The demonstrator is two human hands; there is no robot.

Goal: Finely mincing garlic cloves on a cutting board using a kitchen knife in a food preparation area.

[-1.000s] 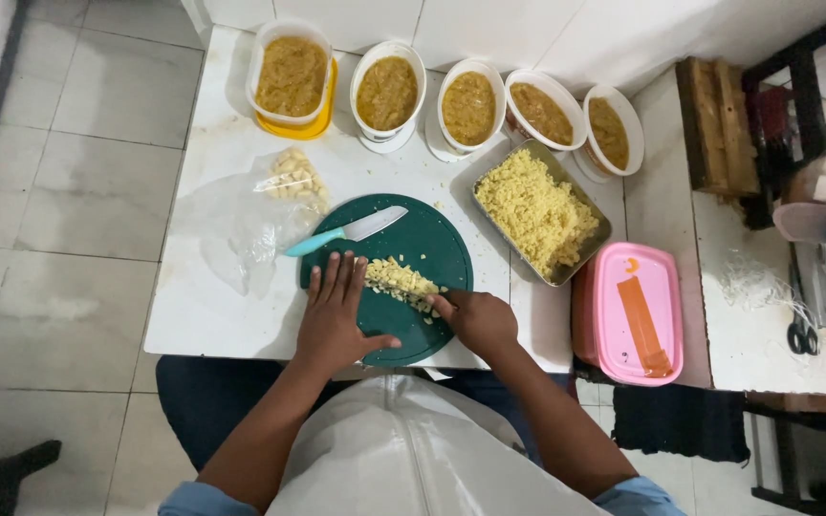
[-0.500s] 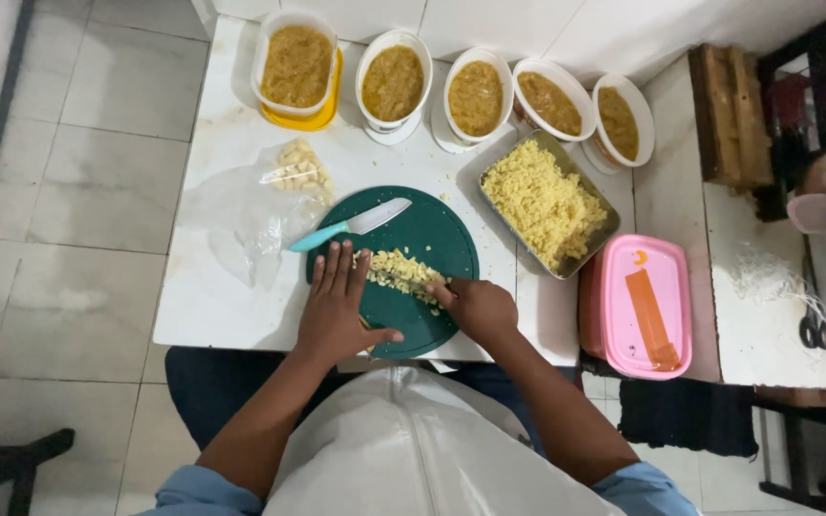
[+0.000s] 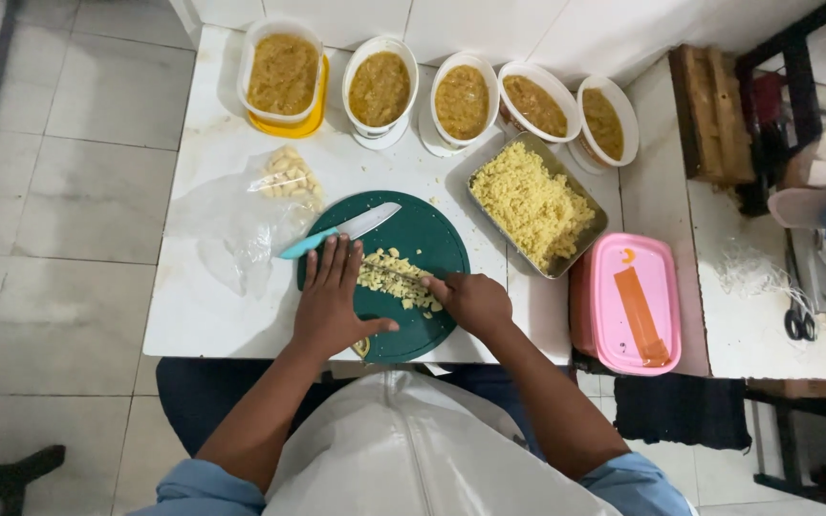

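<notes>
I am looking down at a round dark green cutting board (image 3: 423, 234) on a white marble tabletop (image 3: 203, 315). My left hand (image 3: 330, 304) lies flat and open on the near left part of the board, fingers spread and pointing away from me, gripping nothing. My right hand (image 3: 475, 301) is clenched at the board's near right edge around a thin knife (image 3: 396, 274); its blade runs leftward from my fist, long axis across the board, over a pile of pale yellow chopped pieces (image 3: 396, 277) at the board's middle. A second knife with a turquoise handle (image 3: 338, 231) lies loose on the board's far left, blade tip pointing far right. Left of the board sits a clear plastic bag of peeled cloves (image 3: 284, 180). Right of the board stands a metal tray of yellow mince (image 3: 533, 205). Beyond the board is a row of five white tubs of brownish paste (image 3: 462, 96).
</notes>
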